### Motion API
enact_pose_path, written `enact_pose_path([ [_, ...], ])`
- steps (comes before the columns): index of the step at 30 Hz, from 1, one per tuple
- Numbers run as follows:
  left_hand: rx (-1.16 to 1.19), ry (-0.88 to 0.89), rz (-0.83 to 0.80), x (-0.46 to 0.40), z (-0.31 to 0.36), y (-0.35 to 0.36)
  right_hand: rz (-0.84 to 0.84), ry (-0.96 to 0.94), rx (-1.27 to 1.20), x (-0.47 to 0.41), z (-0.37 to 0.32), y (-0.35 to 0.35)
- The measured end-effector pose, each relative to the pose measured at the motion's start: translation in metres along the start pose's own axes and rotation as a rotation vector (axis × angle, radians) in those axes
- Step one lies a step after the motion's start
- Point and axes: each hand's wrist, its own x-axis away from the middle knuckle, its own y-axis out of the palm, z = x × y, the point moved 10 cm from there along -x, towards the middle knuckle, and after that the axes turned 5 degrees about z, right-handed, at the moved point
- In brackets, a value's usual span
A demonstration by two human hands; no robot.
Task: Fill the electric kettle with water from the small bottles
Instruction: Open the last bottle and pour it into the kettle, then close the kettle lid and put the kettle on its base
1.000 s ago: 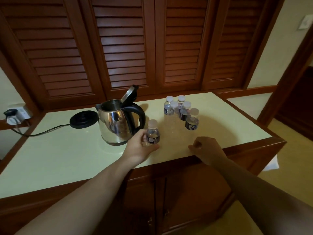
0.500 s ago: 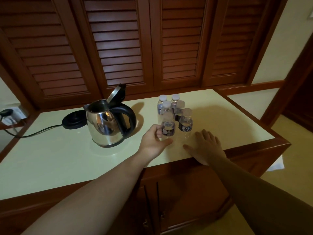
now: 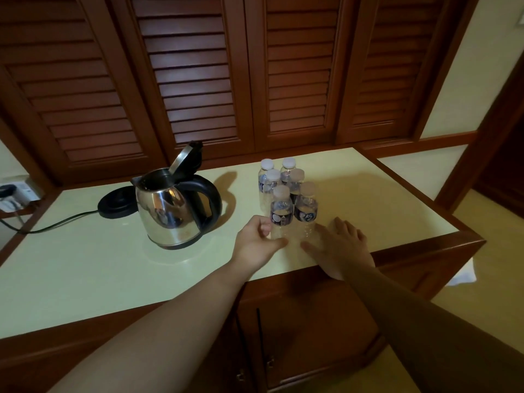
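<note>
Steel kettle (image 3: 170, 211), bottles (image 3: 286, 194) near counter edge (image 3: 411, 245)

My left hand (image 3: 256, 245) curls round a clear plastic bottle (image 3: 281, 214) with a matt white cap, beside the mirror-polished steel kettle (image 3: 170, 214) with its glossy black plastic handle, on a smooth pale countertop (image 3: 85, 265) edged in varnished wood

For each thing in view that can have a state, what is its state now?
kettle: lid open, off its base, upright
base: bare, cord attached
six bottles: capped, upright, clustered
left hand: curled round nearest bottle
right hand: flat on countertop
</note>
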Motion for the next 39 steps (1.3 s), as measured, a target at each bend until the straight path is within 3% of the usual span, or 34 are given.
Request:
enact_pose_path([
  [6,-0.056,0.026,-0.027,0.012,-0.007,-0.011,-0.034,-0.032,0.057,0.002,-0.004,0.002],
  [12,-0.278,0.253,-0.118,0.038,-0.002,-0.044,-0.049,-0.019,0.036,0.006,0.001,0.005],
  [18,-0.347,0.338,-0.126,0.053,-0.009,-0.098,0.066,0.011,0.015,0.023,-0.004,0.001],
  [24,-0.370,0.312,-0.148,0.053,-0.024,-0.141,0.395,0.107,-0.207,0.062,-0.026,-0.001],
  [28,-0.354,0.297,-0.211,0.048,-0.030,-0.158,0.556,0.023,-0.142,0.085,-0.074,-0.004],
  [31,-0.312,0.277,-0.223,0.044,-0.037,-0.177,0.532,-0.034,-0.162,0.089,-0.122,-0.001],
  [39,-0.182,0.221,0.009,0.015,-0.045,-0.266,0.498,-0.062,-0.436,0.063,-0.242,-0.024],
])
